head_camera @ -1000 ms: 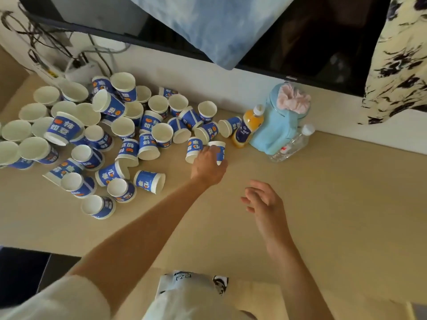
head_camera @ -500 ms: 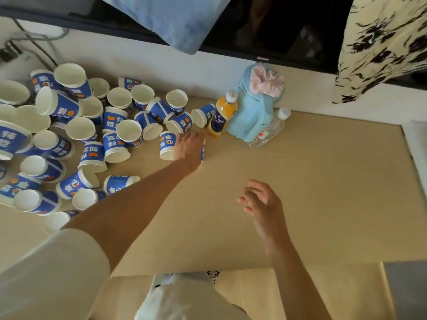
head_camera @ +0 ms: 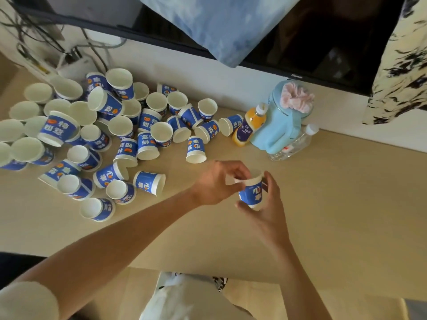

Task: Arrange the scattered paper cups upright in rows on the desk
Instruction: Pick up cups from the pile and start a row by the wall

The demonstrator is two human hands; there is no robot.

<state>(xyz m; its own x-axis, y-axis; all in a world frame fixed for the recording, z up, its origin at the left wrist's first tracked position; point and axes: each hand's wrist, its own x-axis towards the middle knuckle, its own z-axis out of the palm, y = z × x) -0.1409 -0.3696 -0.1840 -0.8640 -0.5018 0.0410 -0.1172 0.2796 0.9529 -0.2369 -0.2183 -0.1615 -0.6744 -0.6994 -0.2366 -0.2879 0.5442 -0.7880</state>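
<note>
A blue and white paper cup [head_camera: 251, 192] is held between both hands just above the wooden desk [head_camera: 335, 204]. My left hand [head_camera: 215, 183] pinches its white rim with thumb and fingers. My right hand [head_camera: 265, 209] curls round its side and base. The cup's mouth faces up and a little to the left. Several more cups [head_camera: 97, 135] lie scattered in a heap at the left of the desk, some upright, some on their sides, some upside down. One upside-down cup [head_camera: 196, 150] stands alone closest to my hands.
An orange juice bottle [head_camera: 250, 123], a light blue jar with pink cloth [head_camera: 284, 121] and a clear plastic bottle [head_camera: 293, 143] stand against the back wall. A dark screen [head_camera: 312, 35] hangs above. Cables and a white box [head_camera: 76, 65] sit at the back left.
My left hand lifted a cup from the edge of the heap and carried it right and toward me. My right hand rose to meet it and now holds the cup too.
</note>
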